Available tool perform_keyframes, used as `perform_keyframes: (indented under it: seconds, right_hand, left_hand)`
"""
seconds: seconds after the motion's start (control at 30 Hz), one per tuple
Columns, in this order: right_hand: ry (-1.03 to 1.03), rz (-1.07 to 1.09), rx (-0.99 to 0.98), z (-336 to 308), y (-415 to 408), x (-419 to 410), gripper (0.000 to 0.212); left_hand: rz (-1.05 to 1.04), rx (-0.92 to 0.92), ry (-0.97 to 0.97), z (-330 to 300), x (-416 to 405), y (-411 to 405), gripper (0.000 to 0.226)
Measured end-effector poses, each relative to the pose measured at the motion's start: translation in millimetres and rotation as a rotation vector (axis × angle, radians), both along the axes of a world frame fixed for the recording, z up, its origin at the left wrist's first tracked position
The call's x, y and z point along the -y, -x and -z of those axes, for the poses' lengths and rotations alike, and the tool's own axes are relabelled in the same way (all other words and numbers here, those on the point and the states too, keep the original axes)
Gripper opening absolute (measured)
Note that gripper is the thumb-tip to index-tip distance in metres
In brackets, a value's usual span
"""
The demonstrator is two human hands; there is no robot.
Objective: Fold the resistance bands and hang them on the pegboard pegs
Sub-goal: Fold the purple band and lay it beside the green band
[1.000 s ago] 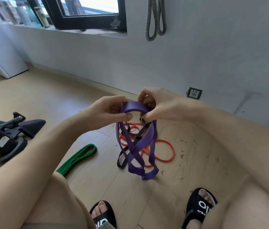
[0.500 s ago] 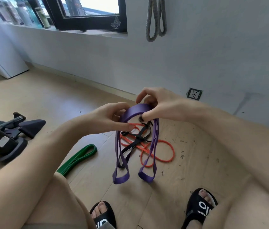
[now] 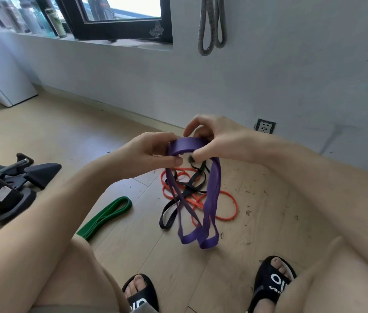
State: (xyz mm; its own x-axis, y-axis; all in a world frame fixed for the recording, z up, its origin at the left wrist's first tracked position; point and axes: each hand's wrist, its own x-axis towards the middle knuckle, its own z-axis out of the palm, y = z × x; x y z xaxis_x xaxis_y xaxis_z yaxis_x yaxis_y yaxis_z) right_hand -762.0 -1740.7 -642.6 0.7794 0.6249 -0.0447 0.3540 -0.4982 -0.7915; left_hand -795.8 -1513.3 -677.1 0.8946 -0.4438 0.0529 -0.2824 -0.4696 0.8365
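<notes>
A purple resistance band (image 3: 210, 208) hangs folded in the air in front of me, its two lower loops dangling above the floor. My left hand (image 3: 149, 154) pinches the top of the band on its left side. My right hand (image 3: 214, 141) grips the top on its right side, fingers curled over it. Below on the wooden floor lie an orange band (image 3: 228, 199) and a black band (image 3: 169, 213), tangled together. A green band (image 3: 108, 213) lies folded on the floor to the left. A grey band (image 3: 212, 23) hangs on the wall above.
A black machine base (image 3: 13, 181) stands on the floor at the left. A wall socket (image 3: 265, 125) sits low on the grey wall. A window sill with several bottles (image 3: 31, 19) runs along the upper left. My feet in black sandals (image 3: 271, 283) are at the bottom.
The purple band's hanging loops have swung: crossed a second ago, then spread apart, now drawn together on the right. Both hands keep their hold at the top and have barely shifted.
</notes>
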Motion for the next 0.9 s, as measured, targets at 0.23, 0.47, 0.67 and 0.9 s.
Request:
perform_keyframes:
  seconds: [0.23,0.47,0.67,0.9]
  right_hand:
    - [0.343,-0.083,0.126,10.1,-4.7,2.4,0.023]
    - [0.053,0.033,0.025,3.2,-3.5,3.6,0.038]
    - [-0.128,0.027,-0.125,-0.5,0.9,-1.5,0.038]
    - [-0.017,0.122,-0.032,6.1,3.2,-11.2,0.029]
  left_hand:
    - [-0.033,-0.018,-0.006,-0.9,-5.1,-0.1,0.012]
    - [-0.042,-0.093,-0.039,6.0,-6.3,1.6,0.013]
    - [-0.032,-0.073,0.027,3.6,2.5,4.7,0.03]
    - [-0.062,-0.026,-0.013,0.2,1.4,5.6,0.047]
